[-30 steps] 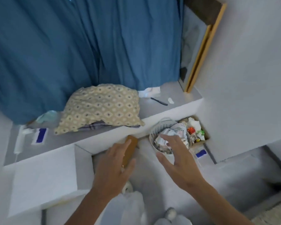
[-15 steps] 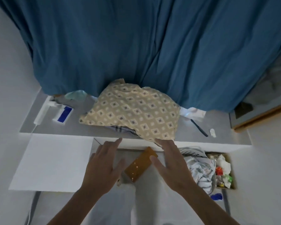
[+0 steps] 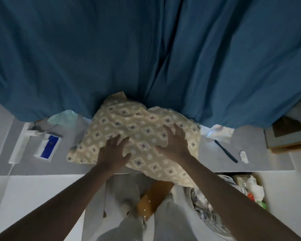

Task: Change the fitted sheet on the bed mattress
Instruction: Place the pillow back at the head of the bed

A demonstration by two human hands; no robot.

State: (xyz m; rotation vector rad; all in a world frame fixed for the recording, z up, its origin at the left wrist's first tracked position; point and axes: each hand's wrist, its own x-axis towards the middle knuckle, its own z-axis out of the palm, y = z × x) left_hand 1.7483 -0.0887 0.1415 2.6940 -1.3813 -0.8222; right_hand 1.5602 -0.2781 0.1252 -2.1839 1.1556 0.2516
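A bundled beige sheet (image 3: 139,126) with a diamond pattern lies on a grey ledge (image 3: 215,159) below blue curtains. Its front corner hangs over the ledge's edge. My left hand (image 3: 112,152) rests flat on the bundle's near left part, fingers spread. On the bundle's right part lies my right hand (image 3: 175,142), fingers also spread and straight. Neither hand grips the cloth. A bit of checked fabric under the bundle is hidden now.
Blue curtains (image 3: 146,54) hang across the back. On the ledge are a white power strip (image 3: 18,146), a white-and-blue box (image 3: 48,147), a dark pen (image 3: 225,151) and a framed board (image 3: 288,138) at the right. Below stand a brown box (image 3: 153,199) and a basket (image 3: 208,211) of clutter.
Both hands have reached forward from above the floor gap and landed on the patterned bundle. The view has turned left and closer to the ledge.
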